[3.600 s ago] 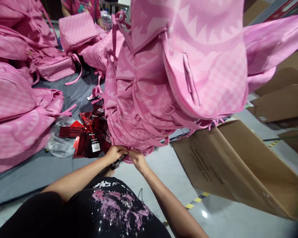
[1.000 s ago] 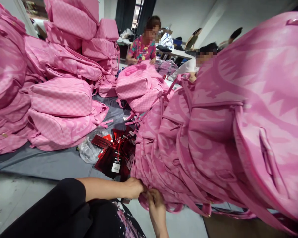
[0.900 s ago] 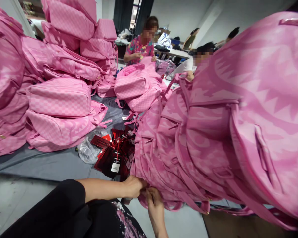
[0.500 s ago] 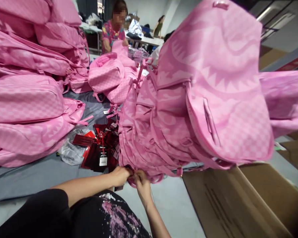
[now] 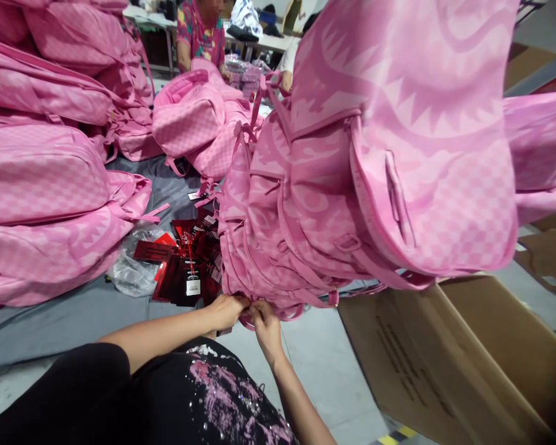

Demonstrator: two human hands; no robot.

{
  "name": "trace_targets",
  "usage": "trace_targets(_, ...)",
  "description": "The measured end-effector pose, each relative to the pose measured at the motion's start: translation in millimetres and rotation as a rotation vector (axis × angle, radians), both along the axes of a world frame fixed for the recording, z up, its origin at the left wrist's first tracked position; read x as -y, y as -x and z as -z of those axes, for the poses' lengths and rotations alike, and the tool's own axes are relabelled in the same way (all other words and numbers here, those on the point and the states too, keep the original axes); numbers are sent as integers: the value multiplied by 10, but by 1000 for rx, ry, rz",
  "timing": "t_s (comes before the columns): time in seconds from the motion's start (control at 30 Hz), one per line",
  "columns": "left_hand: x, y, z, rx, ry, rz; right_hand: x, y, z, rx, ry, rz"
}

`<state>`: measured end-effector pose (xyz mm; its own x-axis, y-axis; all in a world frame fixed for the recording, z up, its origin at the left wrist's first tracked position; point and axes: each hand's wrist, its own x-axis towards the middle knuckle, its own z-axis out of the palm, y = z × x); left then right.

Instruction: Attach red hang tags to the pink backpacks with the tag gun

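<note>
Several pink backpacks with a shark-mouth and checkered pattern lie stacked in a leaning row before me. At the near lower edge of the row, my left hand and my right hand meet with fingertips pinched, almost touching. A pink strap loop shows between and below them. What the fingertips hold is too small to make out. A bit of a dark tag shows under my left hand. Just beyond it lies a pile of dark red hang tags with red strings, one bearing a white barcode label.
More pink backpacks are heaped at the left on a grey cloth. A crumpled clear plastic bag lies beside the tags. An open cardboard box stands at the right. Across the table, a person handles a backpack.
The view has tipped down slightly, so things sit higher in the picture. Both hands stay pinched together at the same strap. The person across has shifted little.
</note>
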<state>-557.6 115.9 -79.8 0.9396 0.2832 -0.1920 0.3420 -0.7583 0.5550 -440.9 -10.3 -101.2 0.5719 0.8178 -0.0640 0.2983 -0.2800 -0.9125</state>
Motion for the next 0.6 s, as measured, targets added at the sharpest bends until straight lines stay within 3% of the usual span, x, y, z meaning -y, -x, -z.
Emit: trace_targets(0.6, -114, 34, 94, 106, 64, -87, -31, -4, 33, 36, 35, -23)
